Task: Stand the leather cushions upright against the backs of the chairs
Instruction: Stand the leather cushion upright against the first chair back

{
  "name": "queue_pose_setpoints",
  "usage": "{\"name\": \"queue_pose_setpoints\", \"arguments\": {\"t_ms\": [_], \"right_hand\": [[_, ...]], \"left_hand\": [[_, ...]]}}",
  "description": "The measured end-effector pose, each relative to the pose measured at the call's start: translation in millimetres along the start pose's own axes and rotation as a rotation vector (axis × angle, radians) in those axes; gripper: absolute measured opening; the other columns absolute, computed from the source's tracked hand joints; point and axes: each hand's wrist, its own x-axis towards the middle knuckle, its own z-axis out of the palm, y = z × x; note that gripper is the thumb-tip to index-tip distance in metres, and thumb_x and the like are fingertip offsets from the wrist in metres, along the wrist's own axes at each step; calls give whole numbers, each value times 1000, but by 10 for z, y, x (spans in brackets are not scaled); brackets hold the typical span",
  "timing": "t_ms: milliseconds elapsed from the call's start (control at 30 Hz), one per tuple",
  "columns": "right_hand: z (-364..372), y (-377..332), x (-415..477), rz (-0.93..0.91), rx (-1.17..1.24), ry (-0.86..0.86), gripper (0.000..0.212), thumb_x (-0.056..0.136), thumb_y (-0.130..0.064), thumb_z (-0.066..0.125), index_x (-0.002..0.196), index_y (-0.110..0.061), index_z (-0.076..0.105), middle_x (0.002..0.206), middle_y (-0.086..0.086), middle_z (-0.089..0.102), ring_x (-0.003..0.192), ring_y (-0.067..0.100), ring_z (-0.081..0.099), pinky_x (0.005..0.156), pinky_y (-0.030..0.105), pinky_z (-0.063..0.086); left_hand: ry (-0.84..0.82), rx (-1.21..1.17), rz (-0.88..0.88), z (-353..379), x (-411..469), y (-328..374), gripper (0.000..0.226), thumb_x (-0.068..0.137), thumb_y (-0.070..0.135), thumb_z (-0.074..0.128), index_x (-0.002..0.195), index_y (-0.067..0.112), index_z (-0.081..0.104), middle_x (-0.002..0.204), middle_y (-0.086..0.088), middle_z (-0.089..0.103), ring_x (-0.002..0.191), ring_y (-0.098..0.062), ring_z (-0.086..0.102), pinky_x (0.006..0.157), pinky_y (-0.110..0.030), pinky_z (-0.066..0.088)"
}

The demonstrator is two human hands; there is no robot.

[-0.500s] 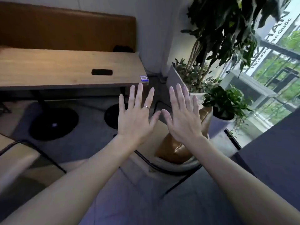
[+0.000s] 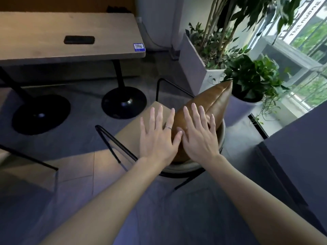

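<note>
A brown leather cushion (image 2: 212, 101) stands on edge on a chair (image 2: 155, 110) with a tan seat and a thin black metal frame, leaning toward the chair's curved back. My left hand (image 2: 159, 135) hovers flat over the seat, fingers spread, a ring on one finger. Beside it, my right hand (image 2: 198, 135) lies flat over the cushion's lower part, fingers apart. Whether the palms touch the cushion I cannot tell. The cushion's bottom is hidden behind both hands.
A wooden table (image 2: 109, 32) on black round bases stands at the upper left, with a black device (image 2: 79, 39) on it. White planters with green plants (image 2: 247, 75) crowd the chair's right side. A dark table edge (image 2: 300, 138) is at right; another chair's corner (image 2: 26, 167) at left.
Both hands have dropped lower and nearer to the chair and cushion. The view has tilted down and closer, so more of the cushion shows.
</note>
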Motion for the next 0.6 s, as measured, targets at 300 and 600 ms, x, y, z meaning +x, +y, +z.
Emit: {"name": "queue_pose_setpoints", "arguments": {"t_ms": [300,600], "right_hand": [[243,33,-14,75,210,-42,71,105,-57,18,166,-21,29,176,8,20,162,31,12,127,59,8],[335,552,-37,628,624,57,76,97,-10,42,167,-21,16,177,9,9,162,28,9,129,54,13]], "left_hand": [[-121,-203,-41,263,-33,-42,67,98,59,9,161,35,7,171,-7,4,156,-26,-2,123,-51,5],[-22,-920,-771,379,-160,-353,65,92,5,45,154,23,38,151,-6,51,133,-26,50,109,-36,40]]}}
